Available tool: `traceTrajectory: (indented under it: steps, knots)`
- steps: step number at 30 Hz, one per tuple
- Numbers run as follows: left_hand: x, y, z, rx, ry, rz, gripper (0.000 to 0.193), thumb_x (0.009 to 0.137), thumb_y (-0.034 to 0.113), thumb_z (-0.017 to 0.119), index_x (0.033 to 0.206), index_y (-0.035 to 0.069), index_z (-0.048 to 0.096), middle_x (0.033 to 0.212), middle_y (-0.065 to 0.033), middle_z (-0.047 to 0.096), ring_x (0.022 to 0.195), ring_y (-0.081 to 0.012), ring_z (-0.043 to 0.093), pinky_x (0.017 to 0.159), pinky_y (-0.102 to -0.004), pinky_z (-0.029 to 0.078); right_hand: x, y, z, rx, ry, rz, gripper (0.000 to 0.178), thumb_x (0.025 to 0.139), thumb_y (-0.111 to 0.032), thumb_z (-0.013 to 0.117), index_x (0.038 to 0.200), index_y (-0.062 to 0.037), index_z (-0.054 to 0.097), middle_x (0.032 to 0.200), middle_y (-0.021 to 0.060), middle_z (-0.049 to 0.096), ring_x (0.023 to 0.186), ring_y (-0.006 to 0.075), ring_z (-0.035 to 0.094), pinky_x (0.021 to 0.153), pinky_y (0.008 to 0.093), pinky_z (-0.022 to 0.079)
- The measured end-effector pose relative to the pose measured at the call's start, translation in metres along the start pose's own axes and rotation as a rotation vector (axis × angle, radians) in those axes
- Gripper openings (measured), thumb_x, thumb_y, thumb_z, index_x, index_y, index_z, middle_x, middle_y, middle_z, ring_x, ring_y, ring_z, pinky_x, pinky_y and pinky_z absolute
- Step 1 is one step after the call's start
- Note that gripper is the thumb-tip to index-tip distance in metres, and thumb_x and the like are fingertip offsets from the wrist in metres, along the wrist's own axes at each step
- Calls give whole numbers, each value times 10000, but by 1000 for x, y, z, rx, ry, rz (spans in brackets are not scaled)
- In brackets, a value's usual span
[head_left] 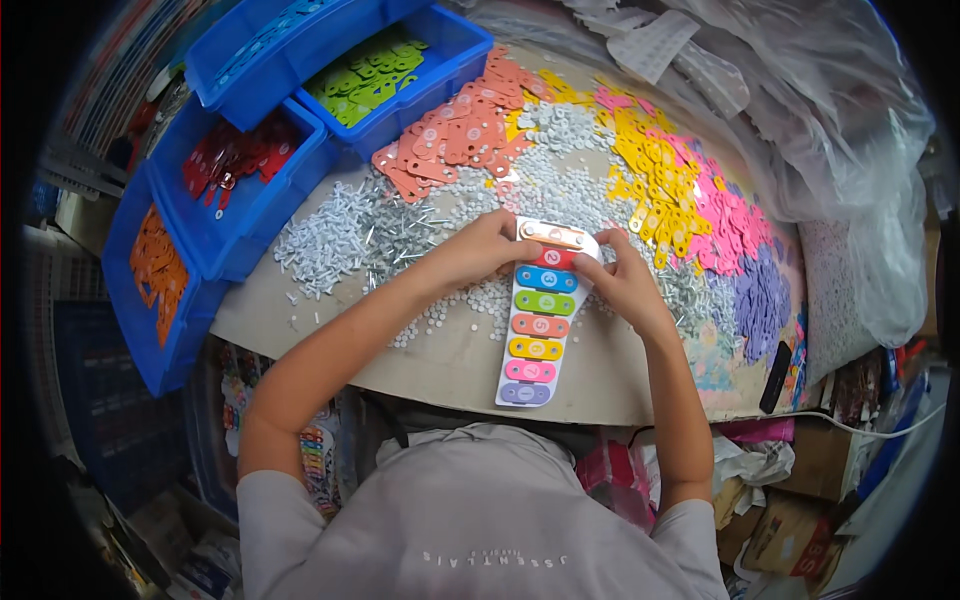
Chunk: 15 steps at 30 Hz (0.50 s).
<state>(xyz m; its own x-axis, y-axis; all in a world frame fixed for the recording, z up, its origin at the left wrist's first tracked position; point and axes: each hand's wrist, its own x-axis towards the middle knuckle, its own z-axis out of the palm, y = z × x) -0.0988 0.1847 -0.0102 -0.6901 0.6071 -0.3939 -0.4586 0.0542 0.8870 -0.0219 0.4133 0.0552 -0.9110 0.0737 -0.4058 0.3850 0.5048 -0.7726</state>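
two hands meet at the top end of a white toy xylophone board (541, 318) lying on the desk (450, 355). the left hand (497, 247) has its grip closed on the board's upper left corner, fingers curled over the edge. the right hand (622, 280) pinches the upper right side, fingertips pressed by the topmost orange bar (551, 235), which sits across the board's top end. below it run a red bar, a blue bar (546, 278), a green bar (544, 301), an orange one, a yellow one, a pink one and a purple bar (525, 393) nearest the person's body, each with a small round mark at its middle.

around the board the desk is strewn with small white washers (450, 305), and a heap of silver screws (345, 235) lies just left of the left forearm. farther back, piles of loose flat bars spread in a band: orange bars (455, 130), yellow bars (655, 175), pink bars (720, 220) and purple bars (762, 295) at the right. at the far left stand blue bins (250, 215) holding green, red and orange bars. clear plastic bags (830, 120) pile up at the upper right.
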Motion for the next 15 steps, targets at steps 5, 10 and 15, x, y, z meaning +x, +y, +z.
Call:
traceTrajectory:
  steps: [5, 10, 15]
  knots:
    - [5, 5, 4, -49, -25, -17, 318, 859, 213, 775, 924, 60, 503, 738, -17, 558, 583, -75, 497, 462, -245, 370, 18, 19, -3, 9, -50, -20, 513, 899, -408, 754, 1179, -13, 586, 877, 92, 656, 723, 129, 601, 594, 277, 454]
    - [-2, 10, 4, 127, 32, 6, 296, 858, 182, 770, 898, 70, 500, 736, -3, 543, 620, -64, 490, 492, -233, 360, 29, 25, -2, -90, -74, -126, 570, 897, -429, 741, 1208, 27, 599, 1000, 132, 660, 856, 170, 617, 705, 318, 495]
    - [4, -3, -1, 101, 58, 38, 295, 875, 165, 767, 889, 76, 486, 722, 5, 542, 611, -62, 493, 499, -236, 366, 26, 24, 0, -128, -36, -136, 602, 884, -437, 752, 1207, 46, 597, 1056, 156, 654, 910, 194, 618, 755, 333, 501]
